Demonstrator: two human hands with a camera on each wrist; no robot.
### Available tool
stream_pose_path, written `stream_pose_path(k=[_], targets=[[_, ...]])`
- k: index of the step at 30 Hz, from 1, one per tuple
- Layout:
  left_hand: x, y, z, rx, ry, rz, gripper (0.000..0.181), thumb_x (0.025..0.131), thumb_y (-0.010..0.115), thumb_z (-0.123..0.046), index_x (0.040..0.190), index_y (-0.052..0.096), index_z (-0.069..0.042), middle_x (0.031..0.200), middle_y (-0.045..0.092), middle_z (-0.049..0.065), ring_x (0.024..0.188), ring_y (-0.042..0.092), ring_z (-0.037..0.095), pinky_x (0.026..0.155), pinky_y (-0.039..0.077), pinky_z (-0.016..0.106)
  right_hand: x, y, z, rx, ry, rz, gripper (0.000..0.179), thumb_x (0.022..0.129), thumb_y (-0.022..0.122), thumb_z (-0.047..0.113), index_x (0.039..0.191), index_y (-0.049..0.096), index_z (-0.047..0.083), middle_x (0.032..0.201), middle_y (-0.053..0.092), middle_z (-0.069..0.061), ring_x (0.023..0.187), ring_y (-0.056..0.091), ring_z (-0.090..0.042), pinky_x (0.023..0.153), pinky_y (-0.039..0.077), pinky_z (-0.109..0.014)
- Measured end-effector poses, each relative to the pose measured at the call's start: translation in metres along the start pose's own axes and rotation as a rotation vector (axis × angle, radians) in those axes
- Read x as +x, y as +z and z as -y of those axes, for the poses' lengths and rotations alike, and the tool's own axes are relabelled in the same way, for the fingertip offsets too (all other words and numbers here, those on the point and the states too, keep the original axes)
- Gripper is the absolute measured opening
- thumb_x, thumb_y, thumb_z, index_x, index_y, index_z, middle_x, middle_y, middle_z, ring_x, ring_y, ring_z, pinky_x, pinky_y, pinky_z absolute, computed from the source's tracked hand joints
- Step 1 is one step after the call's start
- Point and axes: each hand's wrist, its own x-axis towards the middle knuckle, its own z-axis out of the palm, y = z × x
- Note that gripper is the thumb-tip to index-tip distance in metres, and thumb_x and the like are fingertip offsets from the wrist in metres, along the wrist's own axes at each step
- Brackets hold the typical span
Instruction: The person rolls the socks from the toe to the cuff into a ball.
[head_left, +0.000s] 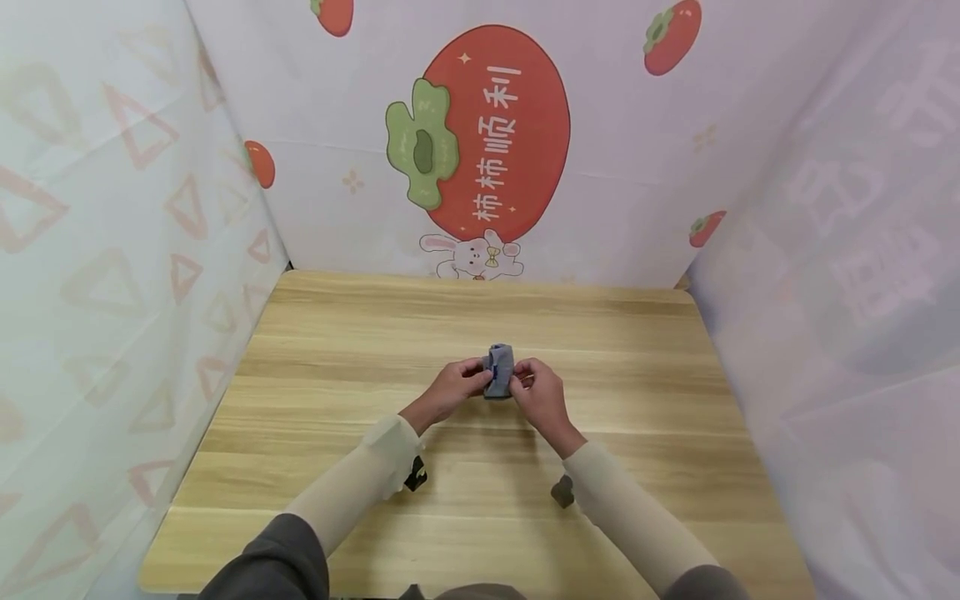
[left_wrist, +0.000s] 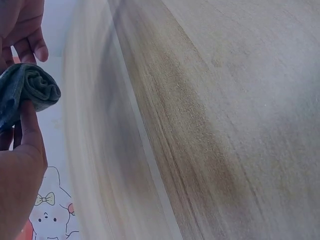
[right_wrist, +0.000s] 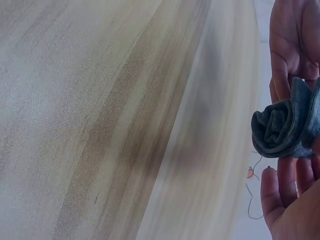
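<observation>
A blue-grey cloth, wound into a tight small roll, is held up between both hands over the middle of the table. Its spiral end shows on the roll in the left wrist view and on the roll in the right wrist view. My left hand grips the left side, thumb on the near face and fingers behind. On the opposite side, my right hand pinches the lower right edge between thumb and fingers. Part of the fingers is hidden behind the cloth.
A wood-grain table lies beneath the hands. Behind it hangs a pale printed curtain with a large red persimmon and a rabbit; more sheets close off the left and right sides. Small dark pieces sit by the sleeves.
</observation>
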Motion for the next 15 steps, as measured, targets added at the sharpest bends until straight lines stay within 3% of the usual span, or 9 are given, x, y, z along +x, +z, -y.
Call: stream_pose_path(k=[9,15], targets=[[-0.0002,0.0005,-0.0016,0.007,-0.01,-0.027,0.045,0.093,0.063,-0.021,0.135,0.052,-0.006,0.127,0.058,0.015,0.111,0.06,0.019,0.091,0.053,0.033,-0.0004,0.001,0.0024,-0.038,-0.058,-0.017,0.008,0.083,0.065,0.01,0.09,0.062,0.009,0.078,0.066,-0.003,0.07,0.061,-0.011,0.062,0.052,-0.024],[-0.0026,0.0054,-0.0044,0.133,-0.001,-0.046,0.055,0.085,0.072,-0.024,0.136,0.053,-0.013,0.128,0.06,0.01,0.114,0.059,0.019,0.09,0.053,0.032,-0.0026,0.0025,0.0042,-0.077,-0.08,-0.003,0.006,0.086,0.065,0.015,0.091,0.064,0.012,0.079,0.066,-0.001,0.072,0.062,-0.01,0.064,0.053,-0.025]])
